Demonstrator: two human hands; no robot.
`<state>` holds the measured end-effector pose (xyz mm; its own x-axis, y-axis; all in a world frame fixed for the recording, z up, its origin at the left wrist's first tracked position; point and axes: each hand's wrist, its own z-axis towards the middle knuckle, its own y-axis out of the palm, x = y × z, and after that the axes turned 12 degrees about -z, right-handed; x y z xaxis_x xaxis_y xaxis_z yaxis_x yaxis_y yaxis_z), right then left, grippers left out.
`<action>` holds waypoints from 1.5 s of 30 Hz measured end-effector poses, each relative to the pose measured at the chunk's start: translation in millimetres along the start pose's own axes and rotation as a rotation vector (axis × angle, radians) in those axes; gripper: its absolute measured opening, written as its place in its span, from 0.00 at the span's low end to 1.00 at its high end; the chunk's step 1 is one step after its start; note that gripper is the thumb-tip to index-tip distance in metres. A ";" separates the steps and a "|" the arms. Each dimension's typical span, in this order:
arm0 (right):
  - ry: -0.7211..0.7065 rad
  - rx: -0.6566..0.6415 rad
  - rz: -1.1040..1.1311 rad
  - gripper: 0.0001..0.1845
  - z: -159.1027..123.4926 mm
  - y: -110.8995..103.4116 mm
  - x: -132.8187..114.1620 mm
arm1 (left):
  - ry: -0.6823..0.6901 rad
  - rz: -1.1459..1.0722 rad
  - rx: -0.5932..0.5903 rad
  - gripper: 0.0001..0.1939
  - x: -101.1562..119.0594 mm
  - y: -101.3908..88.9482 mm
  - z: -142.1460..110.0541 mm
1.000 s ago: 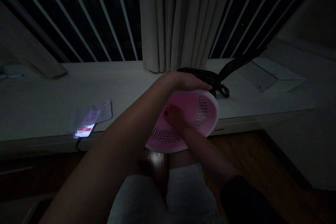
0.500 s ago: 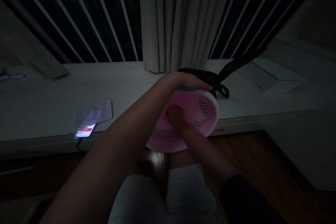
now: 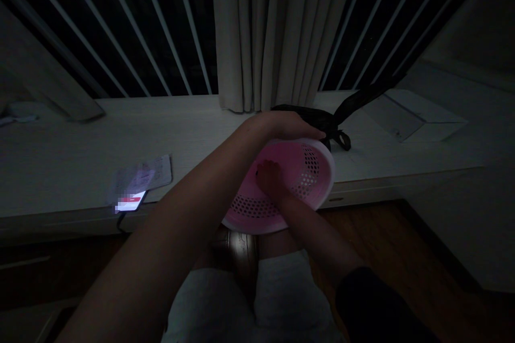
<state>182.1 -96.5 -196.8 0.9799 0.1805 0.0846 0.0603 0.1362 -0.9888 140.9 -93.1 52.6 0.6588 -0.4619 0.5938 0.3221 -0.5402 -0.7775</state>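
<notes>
In dim light a pink perforated plastic basket (image 3: 309,171) is tilted toward me over my lap, at the front edge of a white desk (image 3: 80,150). My left hand (image 3: 287,126) lies over the basket's top rim and grips it. Inside the basket, my right hand (image 3: 270,178) is closed, its fingers pinched against the inner wall on a small dark thing that I cannot make out.
A lit phone (image 3: 129,201) on a cable lies on papers (image 3: 151,171) at the desk's left front. A black strapped bag (image 3: 317,118) sits just behind the basket, below a curtain (image 3: 269,32). A flat white box (image 3: 410,112) lies at the right. Wooden floor shows below.
Almost nothing has moved. My right hand has shifted slightly inside the basket, and the view has drifted a little.
</notes>
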 end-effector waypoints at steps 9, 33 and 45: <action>-0.068 -0.018 0.049 0.22 3.9 -0.6 -1.6 | 0.074 0.096 0.087 0.25 9.2 2.8 -3.3; -0.056 -0.065 0.040 0.21 2.6 -9.7 -3.0 | 0.005 0.046 0.108 0.24 2.0 1.3 -5.6; 0.063 -0.059 -0.005 0.20 7.9 -4.0 4.8 | -0.034 0.024 0.185 0.27 -6.3 2.5 -5.8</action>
<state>185.1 -88.5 -191.4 0.9895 0.1176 0.0839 0.0749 0.0786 -0.9941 133.6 -95.6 48.1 0.6894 -0.4472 0.5698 0.4235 -0.3894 -0.8179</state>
